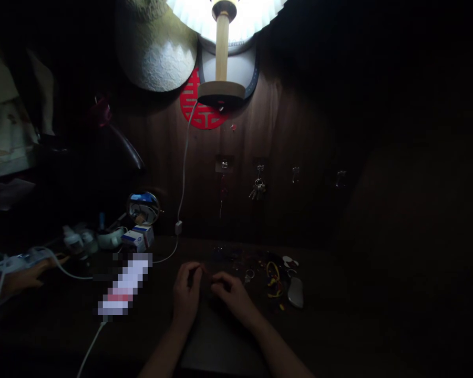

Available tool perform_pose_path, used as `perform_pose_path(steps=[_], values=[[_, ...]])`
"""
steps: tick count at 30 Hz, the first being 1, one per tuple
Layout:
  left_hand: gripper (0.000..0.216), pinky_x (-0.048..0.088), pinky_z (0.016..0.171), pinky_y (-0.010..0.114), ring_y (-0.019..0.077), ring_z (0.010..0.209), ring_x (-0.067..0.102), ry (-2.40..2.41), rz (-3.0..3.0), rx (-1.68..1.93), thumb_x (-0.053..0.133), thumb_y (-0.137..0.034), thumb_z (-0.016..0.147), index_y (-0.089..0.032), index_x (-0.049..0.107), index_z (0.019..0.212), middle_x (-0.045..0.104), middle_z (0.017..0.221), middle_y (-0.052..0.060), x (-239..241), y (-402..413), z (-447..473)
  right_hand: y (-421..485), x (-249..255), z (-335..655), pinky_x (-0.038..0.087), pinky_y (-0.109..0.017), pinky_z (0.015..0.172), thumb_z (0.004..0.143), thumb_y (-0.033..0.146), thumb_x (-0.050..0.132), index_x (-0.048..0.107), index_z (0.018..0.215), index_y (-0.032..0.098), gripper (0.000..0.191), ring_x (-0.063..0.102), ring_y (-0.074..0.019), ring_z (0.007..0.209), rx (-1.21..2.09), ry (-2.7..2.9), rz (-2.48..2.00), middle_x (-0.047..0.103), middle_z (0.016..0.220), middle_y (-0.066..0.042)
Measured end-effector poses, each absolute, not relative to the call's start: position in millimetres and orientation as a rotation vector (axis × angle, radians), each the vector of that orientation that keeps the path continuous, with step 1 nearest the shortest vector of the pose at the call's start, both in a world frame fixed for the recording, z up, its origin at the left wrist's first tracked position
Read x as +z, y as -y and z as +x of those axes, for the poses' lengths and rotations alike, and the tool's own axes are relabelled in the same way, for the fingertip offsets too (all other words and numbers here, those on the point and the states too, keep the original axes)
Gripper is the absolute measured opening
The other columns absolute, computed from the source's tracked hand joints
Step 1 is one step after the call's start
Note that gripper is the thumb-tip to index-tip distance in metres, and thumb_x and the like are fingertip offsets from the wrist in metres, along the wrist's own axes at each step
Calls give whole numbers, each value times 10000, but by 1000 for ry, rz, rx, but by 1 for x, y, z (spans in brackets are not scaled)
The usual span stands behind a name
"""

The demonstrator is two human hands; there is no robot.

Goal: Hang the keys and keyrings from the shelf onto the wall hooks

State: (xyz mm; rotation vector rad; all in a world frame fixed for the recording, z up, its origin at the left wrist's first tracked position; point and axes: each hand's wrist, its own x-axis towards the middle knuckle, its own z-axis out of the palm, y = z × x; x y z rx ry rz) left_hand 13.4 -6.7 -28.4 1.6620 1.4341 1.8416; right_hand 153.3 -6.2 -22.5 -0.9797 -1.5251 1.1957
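Honestly it was pretty dark, but a thin reddish strand [204, 271] sat between the left hand [185, 295] and the right hand [233, 296], at about 12 o'clock from the wrists. The fingers [221, 279] on both hands were curled in and looked pinched on it, though I couldn't swear to the grip. It looked light and floppy, so I'd hold it close to the end with the fingertips. Around 2 o'clock on the tabletop [323, 278] lay a key ring [249, 275], a tangle of yellow cord [273, 281] and a pale oval object [295, 292]. Over at 9 o'clock sat a power strip [13, 263].
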Motion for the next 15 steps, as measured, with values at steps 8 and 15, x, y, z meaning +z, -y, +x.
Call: perform_pose_path(steps=[8, 15], values=[[213, 494, 717, 303, 177, 764, 611, -1425, 1652, 1728, 457, -383, 830, -211, 582, 855, 642, 806, 29, -28, 9, 15, 11, -15, 153, 405, -230, 619, 666, 289, 645, 599, 757, 218, 124, 547, -124, 640, 1267, 1467, -894, 620, 677, 39], [216, 495, 745, 312, 182, 786, 623, -1396, 1687, 1695, 473, -382, 824, -206, 596, 848, 656, 808, 30, -29, 8, 16, 10, -9, 155, 355, -212, 542, 707, 524, 625, 652, 747, 174, 354, 481, -94, 529, 1344, 1428, -911, 572, 556, 34]])
